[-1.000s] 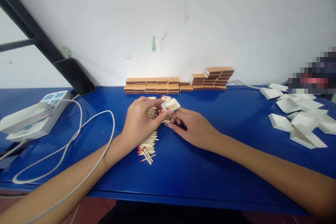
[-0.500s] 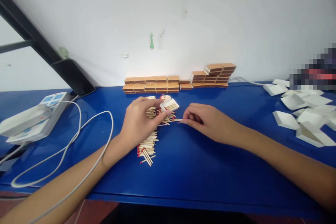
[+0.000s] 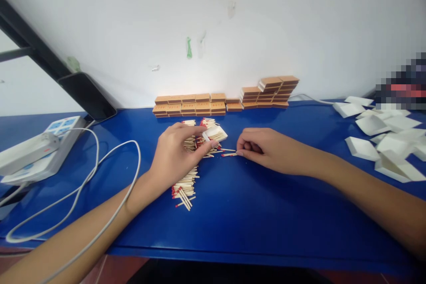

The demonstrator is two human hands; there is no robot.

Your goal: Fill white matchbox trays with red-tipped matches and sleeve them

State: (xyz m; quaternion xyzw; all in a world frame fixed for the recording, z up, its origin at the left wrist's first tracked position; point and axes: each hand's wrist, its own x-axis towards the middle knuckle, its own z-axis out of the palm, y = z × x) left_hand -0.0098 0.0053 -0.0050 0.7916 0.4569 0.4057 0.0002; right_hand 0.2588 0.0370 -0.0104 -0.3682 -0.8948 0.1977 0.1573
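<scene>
My left hand (image 3: pixel 181 146) pinches a small white matchbox tray (image 3: pixel 209 132) between thumb and fingers, tilted above the table, with matches (image 3: pixel 218 135) lying inside it. To its right, my right hand (image 3: pixel 258 147) is closed, its thumb and fingertips gripping the plain ends of a few red-tipped matches (image 3: pixel 229 155) whose heads point left. Under and around my left hand lies a long pile of loose matches (image 3: pixel 185 182), partly hidden by that hand. The tray and the matches in my right hand are a small gap apart.
Stacked brown matchboxes (image 3: pixel 196 108) line the wall, higher at the right (image 3: pixel 279 91). Several white trays (image 3: pixel 396 144) lie heaped at the table's right. On the left are a power strip (image 3: pixel 63 146), a looping white cable (image 3: pixel 138 164) crossing my left forearm, and a dark phone-like slab (image 3: pixel 89 97).
My right hand has drawn slightly to the right, away from the pile, with the matches in its fingers. The left hand still holds the tray in about the same place.
</scene>
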